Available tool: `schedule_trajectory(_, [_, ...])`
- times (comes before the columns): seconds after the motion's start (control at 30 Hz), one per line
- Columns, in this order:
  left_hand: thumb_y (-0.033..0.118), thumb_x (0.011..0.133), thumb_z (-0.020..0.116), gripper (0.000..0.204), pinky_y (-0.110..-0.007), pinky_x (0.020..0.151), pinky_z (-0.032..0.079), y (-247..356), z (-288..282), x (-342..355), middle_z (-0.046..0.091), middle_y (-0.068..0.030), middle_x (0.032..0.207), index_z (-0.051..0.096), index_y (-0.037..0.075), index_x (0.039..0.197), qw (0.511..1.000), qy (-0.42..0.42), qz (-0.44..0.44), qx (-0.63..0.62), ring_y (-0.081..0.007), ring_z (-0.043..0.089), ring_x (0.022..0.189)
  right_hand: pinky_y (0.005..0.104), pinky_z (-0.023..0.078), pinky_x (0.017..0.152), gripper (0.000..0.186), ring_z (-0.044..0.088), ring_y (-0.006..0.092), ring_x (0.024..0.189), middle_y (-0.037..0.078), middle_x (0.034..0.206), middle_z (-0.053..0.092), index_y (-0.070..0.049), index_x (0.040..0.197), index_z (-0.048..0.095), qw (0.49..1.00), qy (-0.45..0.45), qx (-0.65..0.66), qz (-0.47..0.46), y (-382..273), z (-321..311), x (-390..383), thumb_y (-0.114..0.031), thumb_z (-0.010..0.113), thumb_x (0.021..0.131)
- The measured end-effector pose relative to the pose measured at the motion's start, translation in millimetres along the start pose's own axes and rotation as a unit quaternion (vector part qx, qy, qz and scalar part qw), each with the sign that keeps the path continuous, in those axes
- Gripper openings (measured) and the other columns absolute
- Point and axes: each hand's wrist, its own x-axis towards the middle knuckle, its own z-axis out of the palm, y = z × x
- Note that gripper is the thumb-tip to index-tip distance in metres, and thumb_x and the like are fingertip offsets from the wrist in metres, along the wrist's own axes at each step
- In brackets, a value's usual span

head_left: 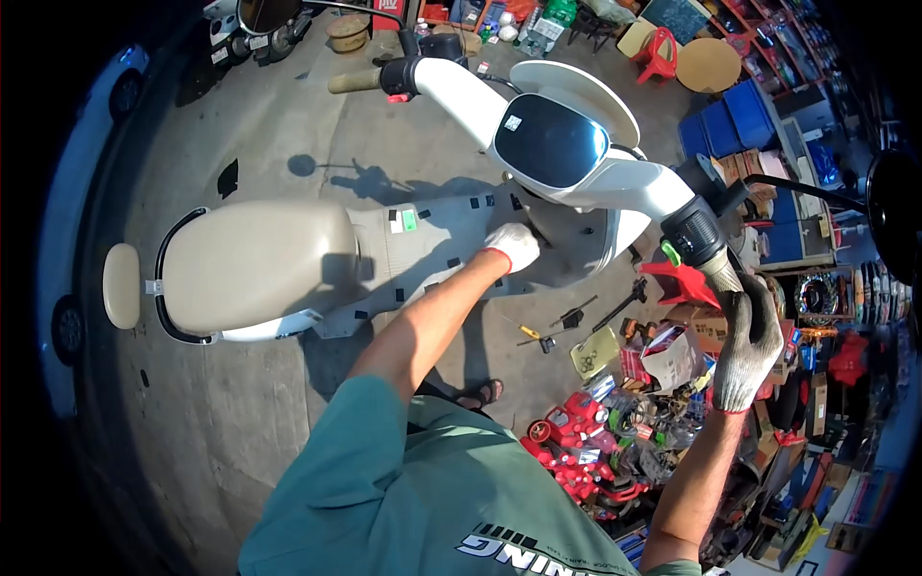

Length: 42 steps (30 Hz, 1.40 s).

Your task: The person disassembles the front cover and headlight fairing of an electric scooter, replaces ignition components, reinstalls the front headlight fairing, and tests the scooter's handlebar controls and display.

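Note:
A white electric scooter stands side-on before me, with a beige seat [259,259] to the left and white handlebars [639,182] around a dark, glossy display [550,141]. My left hand [514,247], in a white glove with a red cuff, is closed against the inner front panel below the display; whatever its fingers hold is hidden. Gloved in grey and white, my right hand [752,341] wraps the near handlebar grip [718,273]. Out to the far side points the other grip [354,82]. Small black pads and a green-and-white label [403,221] dot the grey footboard [432,240].
Tools, among them a yellow-handled screwdriver [529,332], lie on the concrete floor [240,413]. Red parts [571,432] and boxes are heaped at the right. Blue bins [735,120] and a red stool [656,55] stand behind. A white car [82,182] is parked at the left.

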Motion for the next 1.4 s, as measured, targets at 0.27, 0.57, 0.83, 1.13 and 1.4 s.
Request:
schedule_trajectory(0.27, [0.017, 0.091, 0.047, 0.026, -0.036, 0.052, 0.044, 7, -2, 1, 0.058, -0.0074, 0.065, 0.065, 0.001, 0.083, 0.689, -0.061, -0.250, -0.678, -0.0212, 0.054, 0.053, 0.0302, 0.050, 0.084, 0.024, 0.063, 0.0166, 0.093, 0.013, 0.104, 0.067, 0.006, 0.113, 0.062, 1.000, 0.002, 0.009, 0.005, 3, -2, 1, -0.005, 0.053, 0.094])
schedule_trajectory(0.57, [0.024, 0.085, 0.058, 0.030, -0.034, 0.043, 0.033, 6, -10, 3, 0.056, -0.0052, 0.054, 0.062, 0.005, 0.062, 0.817, -0.040, -0.279, -0.503, -0.0175, 0.046, 0.043, 0.0293, 0.050, 0.084, 0.023, 0.062, 0.0162, 0.094, 0.013, 0.104, 0.066, 0.006, 0.112, 0.063, 1.000, -0.004, -0.006, 0.006, -1, -1, 2, -0.004, 0.053, 0.093])
schedule_trajectory(0.83, [0.032, 0.076, 0.070, 0.031, -0.036, 0.049, 0.042, 8, -13, -5, 0.064, -0.0080, 0.061, 0.069, 0.002, 0.070, 0.817, -0.004, -0.284, -0.502, -0.0200, 0.057, 0.052, 0.0288, 0.051, 0.083, 0.023, 0.063, 0.0156, 0.091, 0.012, 0.102, 0.067, 0.006, 0.111, 0.064, 1.000, 0.000, -0.004, 0.004, 0, -1, 1, -0.005, 0.054, 0.093])
schedule_trajectory(1.13, [0.027, 0.086, 0.055, 0.031, -0.035, 0.060, 0.044, -2, 8, -8, 0.065, -0.0100, 0.067, 0.068, 0.000, 0.077, 0.822, 0.038, -0.234, -0.518, -0.0208, 0.059, 0.063, 0.0294, 0.051, 0.083, 0.023, 0.063, 0.0163, 0.090, 0.012, 0.101, 0.067, 0.006, 0.110, 0.064, 1.000, 0.006, -0.012, -0.002, 0, -1, 1, -0.006, 0.054, 0.093])
schedule_trajectory(1.4, [0.032, 0.087, 0.055, 0.036, -0.039, 0.077, 0.048, -14, 30, -13, 0.069, -0.0166, 0.092, 0.066, -0.001, 0.097, 0.813, 0.082, -0.248, -0.521, -0.0270, 0.065, 0.088, 0.0294, 0.051, 0.082, 0.023, 0.063, 0.0159, 0.089, 0.012, 0.100, 0.067, 0.006, 0.110, 0.064, 0.999, 0.005, -0.023, -0.021, -2, -1, 1, -0.005, 0.055, 0.093])
